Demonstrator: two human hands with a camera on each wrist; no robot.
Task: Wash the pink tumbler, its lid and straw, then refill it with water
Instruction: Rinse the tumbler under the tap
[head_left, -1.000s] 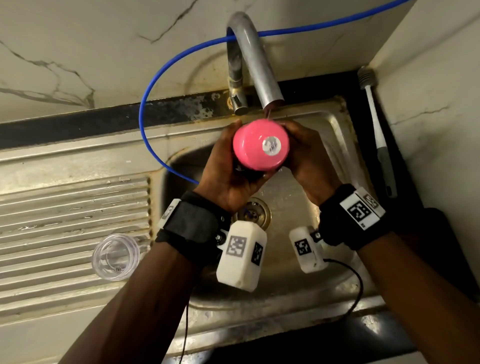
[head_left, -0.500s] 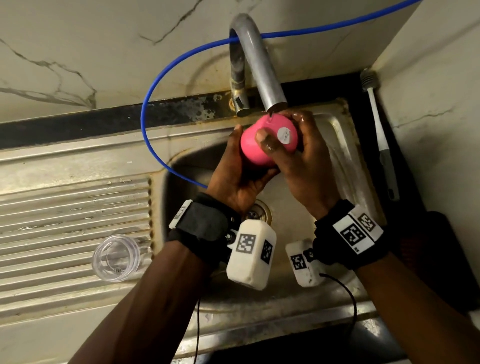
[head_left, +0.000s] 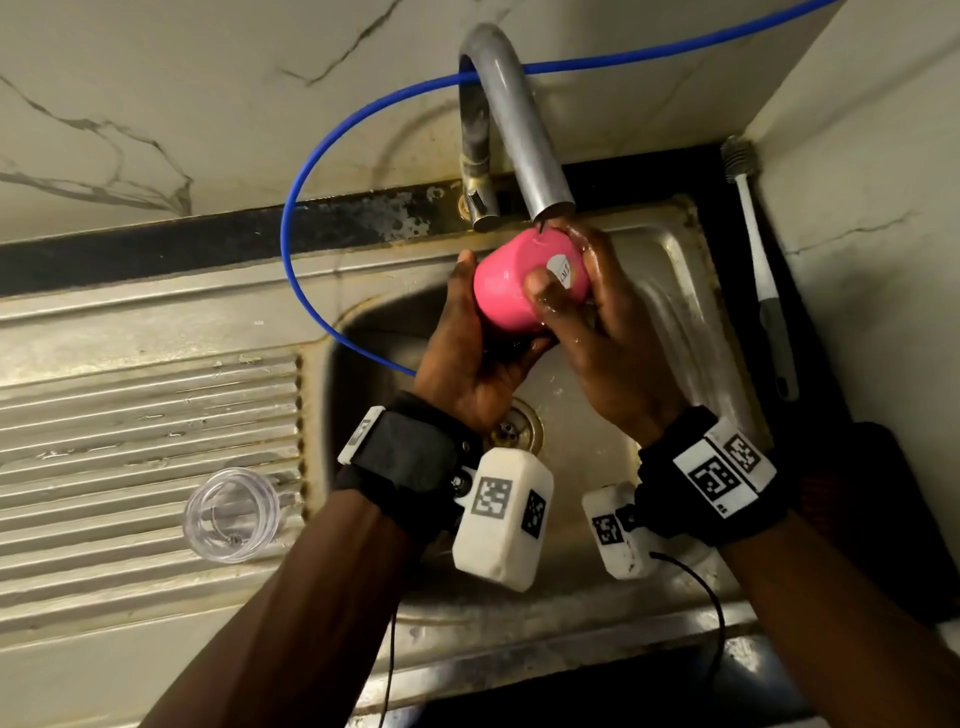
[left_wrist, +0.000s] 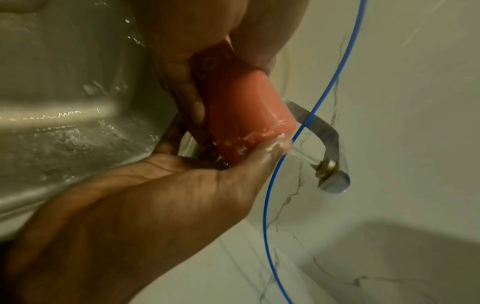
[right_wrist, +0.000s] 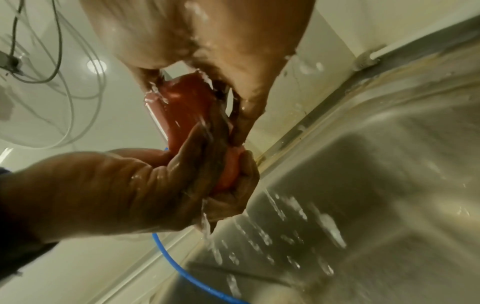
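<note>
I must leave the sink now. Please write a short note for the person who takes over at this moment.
Left hand: grips the pink tumbler from below, base tilted up.
Right hand: wet, wrapped round the tumbler's base, thumb on its side.
The tumbler is over the sink, right under the tap spout; water runs off it.
The clear lid lies on the draining board. No straw in view.
Done: outside of the tumbler being rinsed.
Left: finish the tumbler, wash lid and straw, refill.
</note>
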